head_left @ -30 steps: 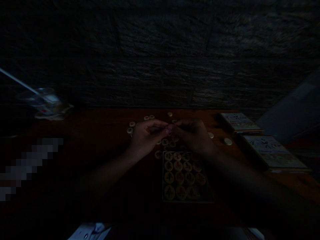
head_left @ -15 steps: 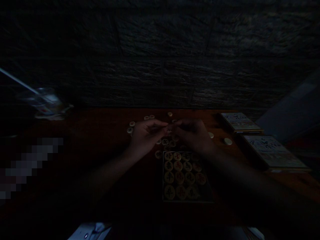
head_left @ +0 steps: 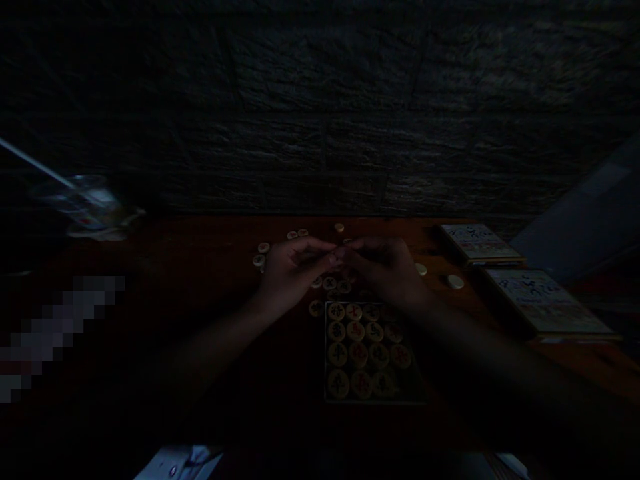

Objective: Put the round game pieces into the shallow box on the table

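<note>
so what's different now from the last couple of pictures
Nothing has clearly changed. The left hand and right hand still meet at the fingertips; whether they grip a piece is too dark to tell. The open box with its rows of round pieces, and the two flat boxes on the right, stayed as they were.

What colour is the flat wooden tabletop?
The tabletop is dark reddish-brown, seen best in the head view.

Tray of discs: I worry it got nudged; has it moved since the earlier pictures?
No; the tray keeps its place against the nearer box on the right.
</note>
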`<state>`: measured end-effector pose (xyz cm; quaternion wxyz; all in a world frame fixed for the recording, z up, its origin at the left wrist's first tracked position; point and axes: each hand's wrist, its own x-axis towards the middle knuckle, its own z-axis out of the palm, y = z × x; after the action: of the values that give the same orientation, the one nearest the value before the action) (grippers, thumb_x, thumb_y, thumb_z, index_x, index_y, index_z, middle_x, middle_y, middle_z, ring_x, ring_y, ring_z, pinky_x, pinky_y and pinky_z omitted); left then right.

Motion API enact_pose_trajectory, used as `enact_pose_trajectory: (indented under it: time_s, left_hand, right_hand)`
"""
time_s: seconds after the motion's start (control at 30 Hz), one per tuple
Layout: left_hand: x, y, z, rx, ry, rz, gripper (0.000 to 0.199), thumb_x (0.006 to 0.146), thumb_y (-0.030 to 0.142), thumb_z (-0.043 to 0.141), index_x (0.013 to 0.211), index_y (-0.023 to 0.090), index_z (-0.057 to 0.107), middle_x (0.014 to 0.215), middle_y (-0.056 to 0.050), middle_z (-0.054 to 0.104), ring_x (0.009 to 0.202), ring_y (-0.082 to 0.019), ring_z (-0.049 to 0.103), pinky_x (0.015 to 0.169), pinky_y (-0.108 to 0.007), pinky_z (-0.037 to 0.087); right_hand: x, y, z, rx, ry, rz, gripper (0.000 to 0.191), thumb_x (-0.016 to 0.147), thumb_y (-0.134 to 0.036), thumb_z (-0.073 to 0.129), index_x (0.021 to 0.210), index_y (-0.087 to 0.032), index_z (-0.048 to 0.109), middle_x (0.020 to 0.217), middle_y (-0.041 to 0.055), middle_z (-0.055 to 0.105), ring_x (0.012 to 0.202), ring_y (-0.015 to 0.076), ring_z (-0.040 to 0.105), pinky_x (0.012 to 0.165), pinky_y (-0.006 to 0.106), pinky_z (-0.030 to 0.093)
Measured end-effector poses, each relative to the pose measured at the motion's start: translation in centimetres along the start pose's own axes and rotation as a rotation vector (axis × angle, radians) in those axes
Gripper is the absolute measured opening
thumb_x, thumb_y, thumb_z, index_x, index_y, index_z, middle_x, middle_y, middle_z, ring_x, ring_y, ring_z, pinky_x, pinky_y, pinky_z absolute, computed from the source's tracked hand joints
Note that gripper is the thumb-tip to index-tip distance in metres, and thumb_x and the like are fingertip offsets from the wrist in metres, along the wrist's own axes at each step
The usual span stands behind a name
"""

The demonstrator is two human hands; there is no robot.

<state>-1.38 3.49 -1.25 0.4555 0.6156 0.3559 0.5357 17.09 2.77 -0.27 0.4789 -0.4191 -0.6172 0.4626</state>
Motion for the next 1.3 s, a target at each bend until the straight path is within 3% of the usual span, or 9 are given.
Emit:
enact_pose_trajectory:
  time_s: [0.17,0.37,0.57,0.83,1.1,1.3]
  left_hand:
    - [0.18,-0.01,0.04,-0.055,0.053,-0.045,0.020,0.078,0.035,0.085,0.087,0.018,0.078,0.084,-0.004,0.080,0.073,-0.019,0.078,0.072,-0.032,0.066]
    - [0.09,-0.29,-0.08,-0.002,0.006,0.007,0.015,0.078,0.028,0.086,0.086,0.018,0.078,0.083,-0.004,0.080,0.073,-0.018,0.077,0.071,-0.029,0.064]
    - [-0.03,-0.04,0.13,0.085,-0.024,0.039,0.016,0.072,0.021,0.085,0.085,0.017,0.076,0.086,-0.006,0.081,0.078,-0.020,0.077,0.070,-0.029,0.063]
    - [-0.30,0.28,0.19,0.109,-0.045,0.051,0.021,0.068,0.013,0.085,0.086,0.017,0.076,0.083,-0.004,0.080,0.074,-0.017,0.075,0.066,-0.025,0.059]
    - [-0.16,-0.19,0.10,0.036,-0.051,0.034,0.024,0.072,0.022,0.089,0.093,0.017,0.078,0.094,-0.007,0.082,0.088,-0.022,0.079,0.082,-0.033,0.065]
    - [-0.10,0.23,0.28,-0.067,0.015,-0.056,0.017,0.079,0.030,0.085,0.089,0.017,0.079,0.089,-0.006,0.082,0.077,-0.020,0.079,0.076,-0.033,0.067]
  right_hand:
    - [0.05,-0.06,-0.05,-0.042,-0.009,-0.026,0.034,0.083,-0.049,0.081,0.096,-0.018,0.084,0.078,0.0045,0.077,0.065,0.0139,0.068,0.059,0.024,0.054]
    - [0.06,0.22,-0.14,-0.069,-0.015,-0.040,0.034,0.084,-0.050,0.080,0.092,-0.018,0.083,0.075,0.0042,0.077,0.061,0.0134,0.067,0.057,0.024,0.053]
    - [0.06,0.07,-0.10,-0.046,0.012,0.010,0.038,0.071,-0.053,0.089,0.078,-0.017,0.078,0.066,0.0032,0.073,0.054,0.0128,0.062,0.049,0.023,0.048]
    - [-0.02,-0.23,0.02,-0.089,0.026,0.010,0.037,0.066,-0.048,0.093,0.076,-0.016,0.078,0.065,0.0028,0.072,0.053,0.0114,0.060,0.048,0.022,0.045]
    - [-0.02,-0.39,-0.06,0.007,-0.015,0.016,0.035,0.074,-0.050,0.088,0.080,-0.017,0.080,0.067,0.0024,0.074,0.055,0.0115,0.062,0.052,0.023,0.049]
    - [0.19,-0.13,-0.12,-0.035,-0.026,-0.017,0.033,0.081,-0.051,0.083,0.092,-0.020,0.084,0.081,0.0051,0.080,0.067,0.0157,0.071,0.062,0.026,0.056]
